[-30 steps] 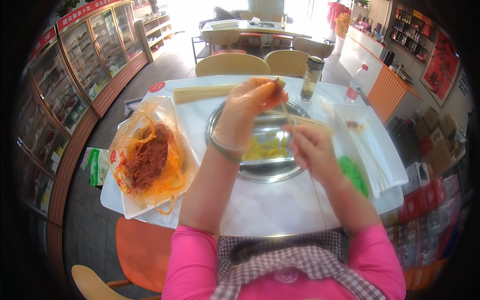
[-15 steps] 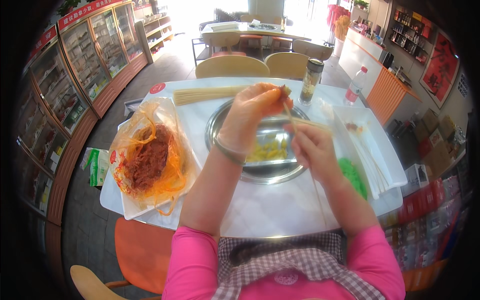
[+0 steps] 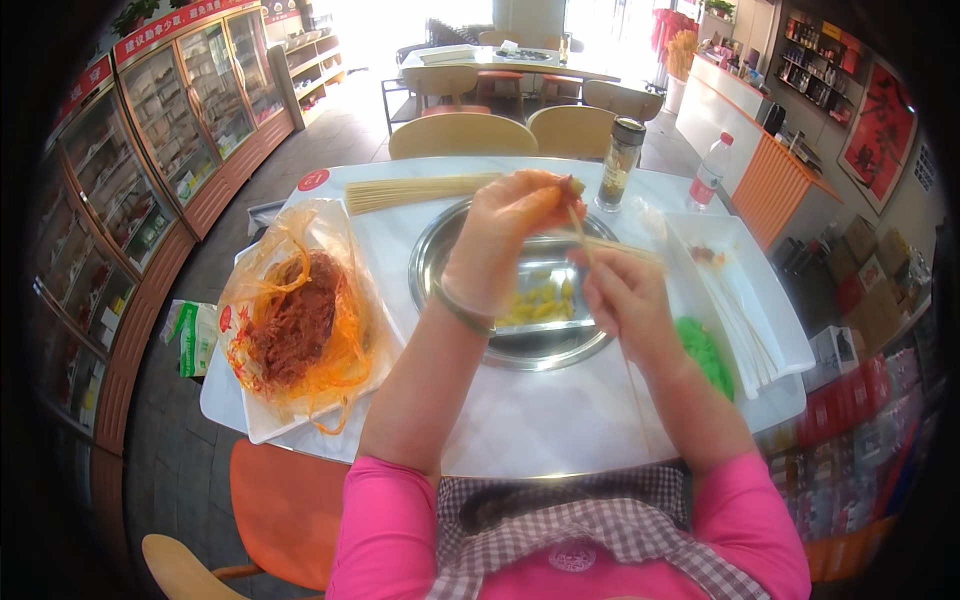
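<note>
My left hand (image 3: 500, 230), in what looks like a thin clear glove, is raised over the table with its fingertips pinched on a small dark and greenish food piece (image 3: 576, 186). The piece sits at the upper end of a thin wooden skewer (image 3: 634, 395). My right hand (image 3: 628, 298) grips that skewer lower down, its long end slanting toward the table's near edge. Below both hands lies a round steel tray (image 3: 560, 357) with a rectangular steel pan holding yellow pieces (image 3: 540, 297). To the left, an opened plastic bag (image 3: 365, 375) holds red marinated meat (image 3: 295, 330).
A bundle of skewers (image 3: 410, 193) lies at the table's far left. A jar (image 3: 621, 165) and bottle (image 3: 711, 172) stand far right. A white tray (image 3: 790, 345) with several skewers rests right, beside something green (image 3: 703, 355). An orange chair (image 3: 280, 520) is near left.
Both hands keep almost the same place and hold. My left fingers have shifted very slightly around the food piece at the skewer's end.
</note>
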Action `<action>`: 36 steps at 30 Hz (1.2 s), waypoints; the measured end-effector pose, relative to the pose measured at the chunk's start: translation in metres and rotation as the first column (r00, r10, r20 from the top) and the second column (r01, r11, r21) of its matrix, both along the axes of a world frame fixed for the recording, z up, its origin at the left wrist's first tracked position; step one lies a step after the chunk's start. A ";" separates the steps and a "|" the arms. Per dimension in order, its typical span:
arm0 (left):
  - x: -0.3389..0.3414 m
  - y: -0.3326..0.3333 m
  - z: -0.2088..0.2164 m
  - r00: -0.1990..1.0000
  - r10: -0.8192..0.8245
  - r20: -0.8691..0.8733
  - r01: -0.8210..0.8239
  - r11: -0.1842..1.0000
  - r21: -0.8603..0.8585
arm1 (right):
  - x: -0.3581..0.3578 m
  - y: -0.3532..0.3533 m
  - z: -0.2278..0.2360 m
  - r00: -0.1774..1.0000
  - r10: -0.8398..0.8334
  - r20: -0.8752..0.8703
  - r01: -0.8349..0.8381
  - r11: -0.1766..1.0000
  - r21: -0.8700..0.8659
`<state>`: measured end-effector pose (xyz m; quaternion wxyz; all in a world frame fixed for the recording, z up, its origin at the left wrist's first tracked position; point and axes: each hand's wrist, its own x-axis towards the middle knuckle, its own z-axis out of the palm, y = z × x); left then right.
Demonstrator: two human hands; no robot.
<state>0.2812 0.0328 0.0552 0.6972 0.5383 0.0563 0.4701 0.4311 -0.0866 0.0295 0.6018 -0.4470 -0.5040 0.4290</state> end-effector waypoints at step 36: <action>0.014 0.010 -0.015 0.966 0.228 -0.126 -0.179 0.933 0.313 | -0.004 0.011 -0.008 0.999 -0.053 -0.002 0.053 0.999 -0.013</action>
